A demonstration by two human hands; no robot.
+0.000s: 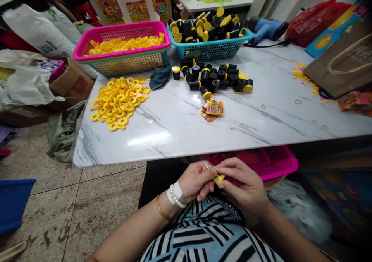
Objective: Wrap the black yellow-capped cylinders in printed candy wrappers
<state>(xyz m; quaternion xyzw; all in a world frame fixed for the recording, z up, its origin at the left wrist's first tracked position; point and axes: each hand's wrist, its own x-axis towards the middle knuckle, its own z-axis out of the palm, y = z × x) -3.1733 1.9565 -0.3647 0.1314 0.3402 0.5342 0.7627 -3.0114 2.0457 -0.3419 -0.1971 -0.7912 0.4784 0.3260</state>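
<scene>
Below the table's front edge, over the lap, my left hand and my right hand meet around a small yellow item with a shiny wrapped part. Fingers of both hands are closed on it and partly cover it. Colourful small packets lie on the marble table beyond the hands. Behind them is a group of black canisters with yellow lids, some upright, others on their sides. Yellow ring-shaped pieces form a pile at the table's left.
A pink basket of yellow pieces and a teal basket of black canisters stand at the back. A blue heat gun, a brown paper bag and a red bag are at the right. A magenta basket sits below the table edge.
</scene>
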